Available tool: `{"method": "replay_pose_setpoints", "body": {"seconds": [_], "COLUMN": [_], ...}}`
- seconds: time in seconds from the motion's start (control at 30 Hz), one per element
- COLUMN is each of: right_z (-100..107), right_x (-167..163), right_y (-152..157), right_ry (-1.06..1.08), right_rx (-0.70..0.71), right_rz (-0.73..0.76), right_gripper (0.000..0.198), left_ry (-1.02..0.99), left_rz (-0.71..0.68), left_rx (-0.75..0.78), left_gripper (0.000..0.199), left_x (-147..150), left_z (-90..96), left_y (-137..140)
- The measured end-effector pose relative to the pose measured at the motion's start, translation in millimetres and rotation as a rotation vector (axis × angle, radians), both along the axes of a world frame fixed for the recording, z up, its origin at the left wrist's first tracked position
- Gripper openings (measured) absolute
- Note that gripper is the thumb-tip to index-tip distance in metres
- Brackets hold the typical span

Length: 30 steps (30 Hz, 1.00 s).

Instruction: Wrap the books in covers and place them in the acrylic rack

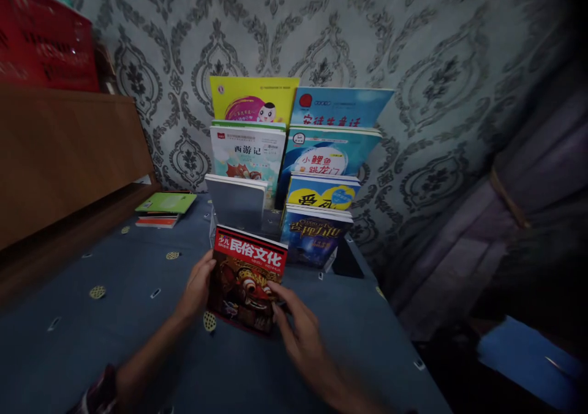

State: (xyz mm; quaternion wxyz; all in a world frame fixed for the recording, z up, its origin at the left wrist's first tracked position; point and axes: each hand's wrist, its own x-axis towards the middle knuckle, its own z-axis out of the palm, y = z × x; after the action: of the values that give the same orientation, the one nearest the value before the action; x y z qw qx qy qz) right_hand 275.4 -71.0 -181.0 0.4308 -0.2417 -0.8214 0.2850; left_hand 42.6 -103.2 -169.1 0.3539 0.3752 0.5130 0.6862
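A red and dark book (248, 279) with a mask picture on its cover stands slightly tilted before me. My left hand (198, 285) grips its left edge, the fingers passing behind. At its right edge my right hand (298, 328) holds on, fingers lying over the front cover. Just behind stand a grey-covered book (235, 203), a white book (248, 150) and a yellow book (255, 98) in a stepped row. A second row on the right has a dark blue book (315, 239), a blue and yellow book (323, 192), a teal book (333, 150) and a blue book (342, 105).
A small pile of books with a green one on top (166, 203) lies at the left on the blue patterned cloth (114, 340). A wooden headboard (68, 157) bounds the left, with a red box (46, 40) above. A curtain (454, 236) hangs at right.
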Motion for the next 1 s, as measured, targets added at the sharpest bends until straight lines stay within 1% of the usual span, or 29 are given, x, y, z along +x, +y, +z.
{"method": "replay_pose_setpoints", "body": {"seconds": [0.1, 0.23, 0.3, 0.37, 0.47, 0.53, 0.63, 0.7, 0.8, 0.9, 1.0], "right_z": [12.5, 30.6, 37.4, 42.8, 51.2, 59.0, 75.5, 88.2, 104.9, 113.3, 113.1], "right_x": [-5.8, -21.0, -30.8, -40.7, -53.8, -60.7, -68.6, -72.8, -77.8, -80.1, -80.1], "right_y": [7.9, 24.1, 32.0, 38.9, 48.5, 55.1, 64.5, 69.5, 75.1, 80.0, 86.2], "right_ry": [-0.004, -0.008, 0.000, 0.009, 0.029, 0.044, 0.073, 0.107, 0.177, 0.241, 0.280], "right_rx": [0.062, 0.159, 0.209, 0.248, 0.283, 0.299, 0.323, 0.352, 0.397, 0.414, 0.409], "right_rz": [0.036, 0.033, 0.031, 0.036, 0.031, 0.014, -0.015, -0.025, -0.026, -0.034, -0.044], "right_gripper": [0.039, 0.042, 0.044, 0.046, 0.044, 0.043, 0.043, 0.044, 0.039, 0.037, 0.035], "left_ry": [0.175, 0.453, 0.596, 0.722, 0.898, 0.983, 1.038, 1.051, 1.056, 1.048, 1.055], "left_rz": [0.044, 0.138, 0.187, 0.251, 0.362, 0.419, 0.480, 0.548, 0.638, 0.649, 0.641], "left_rx": [-0.003, 0.065, 0.073, 0.048, 0.000, -0.012, 0.046, 0.117, 0.237, 0.354, 0.402], "left_gripper": [0.038, 0.036, 0.035, 0.034, 0.032, 0.029, 0.025, 0.022, 0.020, 0.023, 0.025], "left_x": [-8.2, -19.3, -26.5, -35.1, -46.9, -51.9, -55.2, -56.0, -55.4, -51.8, -47.9], "left_z": [14.6, 33.9, 39.0, 41.6, 46.7, 54.3, 72.4, 85.9, 103.0, 113.4, 115.5], "left_y": [0.9, 4.0, 7.4, 12.6, 22.2, 27.9, 34.3, 37.6, 42.0, 45.8, 50.4]}}
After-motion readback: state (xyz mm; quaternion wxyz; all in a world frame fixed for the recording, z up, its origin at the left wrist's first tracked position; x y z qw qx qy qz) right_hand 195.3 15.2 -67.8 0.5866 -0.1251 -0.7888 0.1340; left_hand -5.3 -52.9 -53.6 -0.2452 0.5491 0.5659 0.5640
